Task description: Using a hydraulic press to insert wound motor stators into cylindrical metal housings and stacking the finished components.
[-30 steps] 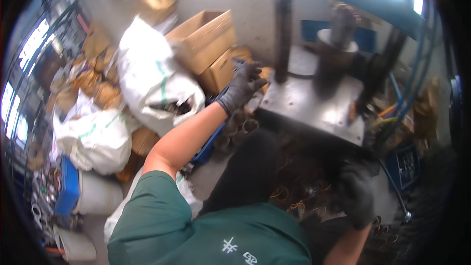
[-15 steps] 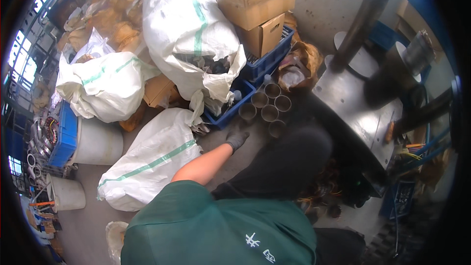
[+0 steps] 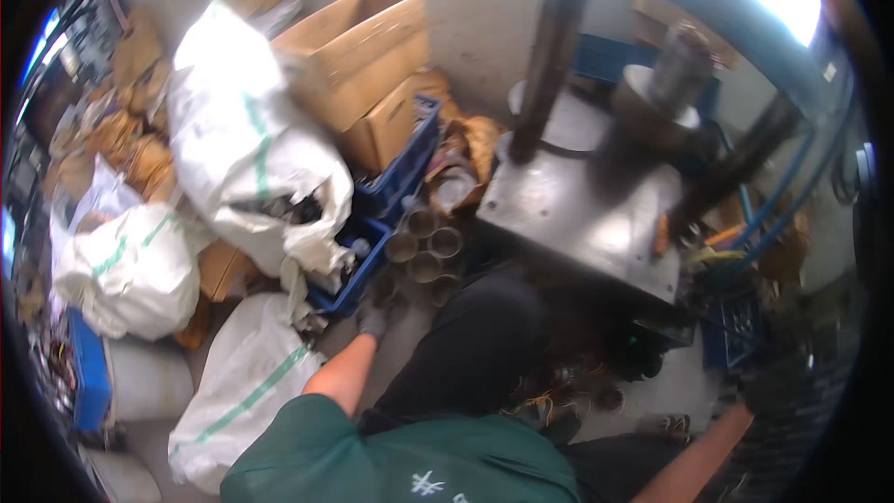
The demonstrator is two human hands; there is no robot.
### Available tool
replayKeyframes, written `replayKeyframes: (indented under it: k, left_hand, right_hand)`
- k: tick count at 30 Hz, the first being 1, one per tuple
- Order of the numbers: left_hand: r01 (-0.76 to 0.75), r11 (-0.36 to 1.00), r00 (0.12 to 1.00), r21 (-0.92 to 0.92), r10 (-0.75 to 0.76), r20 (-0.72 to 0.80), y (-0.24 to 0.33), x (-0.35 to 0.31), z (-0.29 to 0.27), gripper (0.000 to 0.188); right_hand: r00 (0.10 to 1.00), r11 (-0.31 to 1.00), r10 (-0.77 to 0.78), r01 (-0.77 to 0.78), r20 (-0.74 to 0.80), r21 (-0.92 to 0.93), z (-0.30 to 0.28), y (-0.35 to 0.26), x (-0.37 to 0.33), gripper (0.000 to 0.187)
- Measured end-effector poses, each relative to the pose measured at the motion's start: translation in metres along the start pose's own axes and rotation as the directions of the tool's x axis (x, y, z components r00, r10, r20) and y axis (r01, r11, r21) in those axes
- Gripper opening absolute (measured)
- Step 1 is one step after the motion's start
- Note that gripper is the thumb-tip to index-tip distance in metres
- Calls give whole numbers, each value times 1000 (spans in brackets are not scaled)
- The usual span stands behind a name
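Observation:
My left hand (image 3: 372, 319), in a grey glove, reaches down to the near-left edge of a cluster of upright metal tubes (image 3: 425, 267). Its fingers are blurred against the dark nearest tube, so their grip is unclear. At the far right, my right hand (image 3: 762, 393) is dark-gloved and smeared by motion. It lies by a dark, blurred gridded surface (image 3: 792, 442), and whatever it holds cannot be made out.
Blue crates (image 3: 346, 293) and stacked cardboard boxes (image 3: 358, 51) stand beyond the tubes. White woven sacks (image 3: 247, 382) crowd the left. A press with a steel plate (image 3: 582, 214) rises ahead to the right. Wired parts (image 3: 559, 387) lie on the floor beneath it.
The view has swung to the right, showing more of the press. My left hand has moved closer to the nearest tube. My right forearm and hand have come into view at the lower right.

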State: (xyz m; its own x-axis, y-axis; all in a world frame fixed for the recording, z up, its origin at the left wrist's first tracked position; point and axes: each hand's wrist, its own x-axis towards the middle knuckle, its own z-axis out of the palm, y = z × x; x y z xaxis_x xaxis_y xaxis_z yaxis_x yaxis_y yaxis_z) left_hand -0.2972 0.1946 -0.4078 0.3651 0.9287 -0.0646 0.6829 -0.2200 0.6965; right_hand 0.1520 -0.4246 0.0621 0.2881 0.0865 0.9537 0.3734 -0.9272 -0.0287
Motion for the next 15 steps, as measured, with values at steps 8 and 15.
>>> replayKeyframes:
  k: [8,15]
  left_hand:
    - [329,137,928,-934,-230,293,9,19,-97,47]
    - [369,-257,900,-893,338,275,263,46,-185,76]
  right_hand:
    - [887,773,450,-329,-103,542,7,-40,32,39]
    - [873,822,470,-380,-130,424,-15,-47,26,45]
